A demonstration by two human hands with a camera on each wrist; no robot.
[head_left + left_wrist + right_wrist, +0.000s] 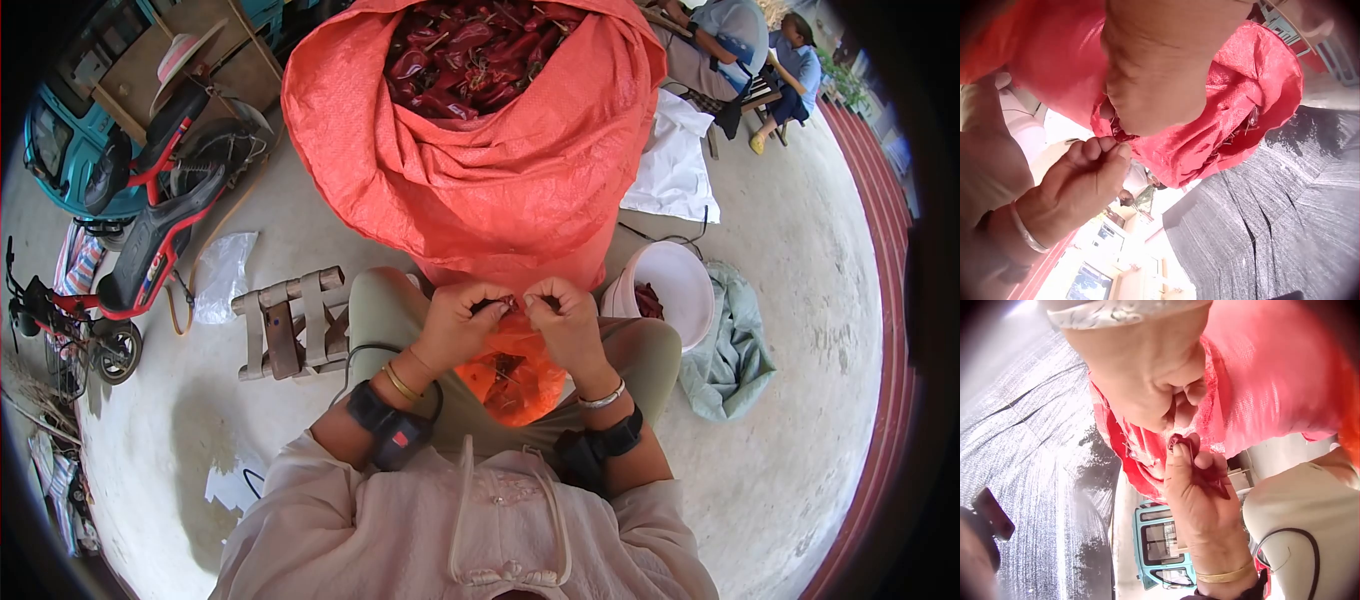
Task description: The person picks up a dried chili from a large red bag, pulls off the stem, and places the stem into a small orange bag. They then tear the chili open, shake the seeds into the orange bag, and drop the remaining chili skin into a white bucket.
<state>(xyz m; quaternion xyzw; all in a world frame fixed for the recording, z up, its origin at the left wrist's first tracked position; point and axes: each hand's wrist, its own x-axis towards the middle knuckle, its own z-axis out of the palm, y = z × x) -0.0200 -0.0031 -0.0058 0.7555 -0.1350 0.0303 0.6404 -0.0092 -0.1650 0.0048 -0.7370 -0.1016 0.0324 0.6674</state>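
A dark red dried chili pepper (1210, 482) lies across the fingers of my left hand (465, 325), whose thumb and fingers grip it. My right hand (570, 325) meets it at the pepper's end, thumb and fingertips pinched together there; the fingers hide most of that spot. Both hands are over my lap, close in front of a big red woven sack (450, 200) full of dried red chilies (470, 60). Below the hands, between my knees, an orange see-through plastic bag (530, 385) has dark bits inside.
Beside my right knee stands a pale bucket (690, 285) with some chilies, next to a grey-green sack (735, 370). On the left are a low wooden stool (290, 325), a clear plastic bag (225, 275) and a red-black scooter (150, 240). People sit at the upper right.
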